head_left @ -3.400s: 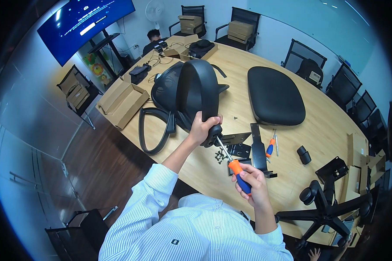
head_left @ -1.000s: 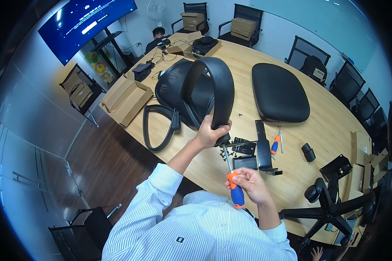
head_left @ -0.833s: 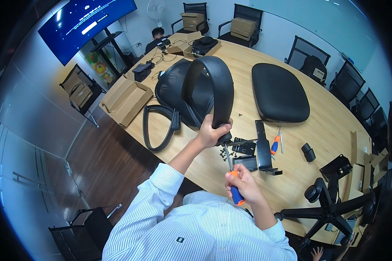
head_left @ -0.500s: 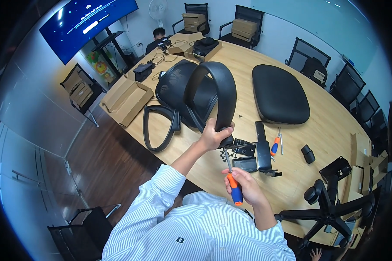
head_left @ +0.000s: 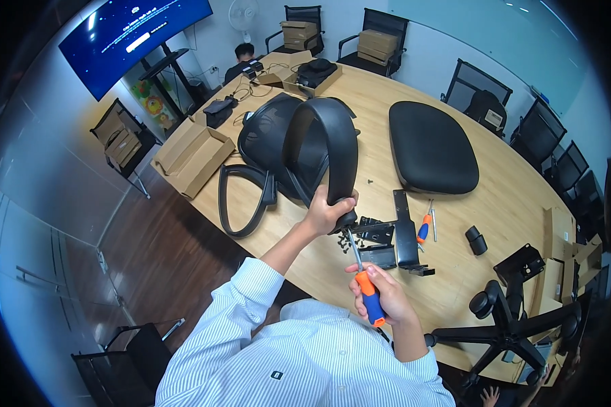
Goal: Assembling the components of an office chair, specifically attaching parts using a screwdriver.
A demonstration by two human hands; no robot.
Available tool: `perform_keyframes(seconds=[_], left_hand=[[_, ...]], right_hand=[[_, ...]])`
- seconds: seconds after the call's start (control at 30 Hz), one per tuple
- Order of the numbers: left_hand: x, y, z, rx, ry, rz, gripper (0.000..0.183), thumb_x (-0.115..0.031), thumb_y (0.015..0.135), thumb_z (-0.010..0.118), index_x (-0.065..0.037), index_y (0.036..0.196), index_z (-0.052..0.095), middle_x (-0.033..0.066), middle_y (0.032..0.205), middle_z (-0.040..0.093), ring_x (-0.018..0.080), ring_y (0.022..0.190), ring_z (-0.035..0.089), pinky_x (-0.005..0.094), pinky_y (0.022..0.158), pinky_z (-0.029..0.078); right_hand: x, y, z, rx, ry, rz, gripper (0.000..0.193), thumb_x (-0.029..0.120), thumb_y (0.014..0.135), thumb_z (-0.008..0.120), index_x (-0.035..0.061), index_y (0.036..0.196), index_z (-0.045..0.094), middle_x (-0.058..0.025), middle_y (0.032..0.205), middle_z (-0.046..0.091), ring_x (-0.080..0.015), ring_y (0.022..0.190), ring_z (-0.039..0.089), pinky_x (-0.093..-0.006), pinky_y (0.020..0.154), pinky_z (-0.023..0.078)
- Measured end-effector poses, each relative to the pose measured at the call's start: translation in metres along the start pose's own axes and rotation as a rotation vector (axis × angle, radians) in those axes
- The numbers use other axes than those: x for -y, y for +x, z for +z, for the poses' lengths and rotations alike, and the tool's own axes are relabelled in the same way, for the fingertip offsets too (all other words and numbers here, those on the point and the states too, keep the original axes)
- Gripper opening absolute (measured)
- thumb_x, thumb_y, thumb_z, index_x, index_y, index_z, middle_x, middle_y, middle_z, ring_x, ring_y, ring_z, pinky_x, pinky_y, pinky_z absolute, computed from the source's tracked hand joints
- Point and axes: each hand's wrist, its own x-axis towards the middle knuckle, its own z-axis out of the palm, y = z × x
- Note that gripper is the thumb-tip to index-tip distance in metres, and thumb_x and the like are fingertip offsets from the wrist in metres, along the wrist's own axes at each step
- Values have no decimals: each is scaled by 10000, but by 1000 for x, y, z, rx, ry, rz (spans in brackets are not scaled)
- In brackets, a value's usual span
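Observation:
My left hand (head_left: 326, 211) grips the lower end of a black curved chair armrest (head_left: 324, 146), held upright over the wooden table (head_left: 523, 203). My right hand (head_left: 380, 295) holds an orange and blue screwdriver (head_left: 364, 281), its metal shaft pointing up into the underside of the armrest end. Just right of the shaft lies a black metal seat bracket (head_left: 377, 237) with a long flat bar (head_left: 405, 230). Behind the armrest rests a black mesh chair backrest (head_left: 268, 139), and a second armrest (head_left: 241, 197) lies at the table's left edge.
A black seat cushion (head_left: 431, 148) lies at the far right, a second screwdriver (head_left: 424, 227) and a small black part (head_left: 476, 241) nearer. A wheeled chair base (head_left: 509, 322) sits front right. Open cardboard boxes (head_left: 193, 157) stand left. Another person (head_left: 241, 57) sits at the far end.
The armrest has been tilted more upright. My right hand has brought the screwdriver from beside the bracket up to the armrest's lower end, where its tip now sits.

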Motion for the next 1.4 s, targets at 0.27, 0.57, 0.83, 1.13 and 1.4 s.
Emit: perform_keyframes(seconds=[0.27, 0.57, 0.83, 1.13, 1.4], left_hand=[[-5, -3, 3, -29, -20, 34, 193, -169, 813, 614, 11, 746, 591, -14, 606, 494, 67, 561, 436, 252, 531, 359], [-6, 0, 8, -53, -78, 44, 196, -172, 814, 620, 10, 747, 588, -9, 624, 508, 68, 578, 443, 255, 531, 351], [-8, -10, 9, 70, 3, 26, 201, -189, 810, 603, 2, 752, 573, -15, 627, 464, 79, 602, 428, 261, 558, 351], [-11, -16, 18, 129, -44, 33, 209, -198, 804, 614, 1, 759, 568, -2, 623, 475, 92, 598, 433, 276, 556, 352], [-13, -17, 20, 117, -20, 42, 239, -231, 805, 649, -6, 765, 579, -3, 616, 471, 94, 584, 420, 278, 547, 341]], right_hand=[[-2, 0, -5, 120, 353, 14, 392, 304, 1034, 383, -31, 1216, 477, -74, 814, 519, -125, 510, 530, -247, 431, 456], [-19, 15, 3, -227, -226, -137, 355, 242, 965, 596, -25, 1195, 550, 17, 753, 530, -49, 615, 533, -211, 541, 471], [-8, -1, 5, 73, 352, 118, 401, 196, 995, 502, -59, 1300, 454, -158, 979, 628, -211, 878, 630, -330, 818, 526], [-72, 2, -4, -42, 240, -146, 268, 212, 968, 581, 7, 1106, 477, -188, 1039, 628, -175, 959, 625, -394, 802, 546], [-56, -40, -8, 46, 328, 139, 464, 259, 1013, 451, -33, 1368, 391, -183, 1134, 603, -265, 990, 627, -373, 942, 489]])
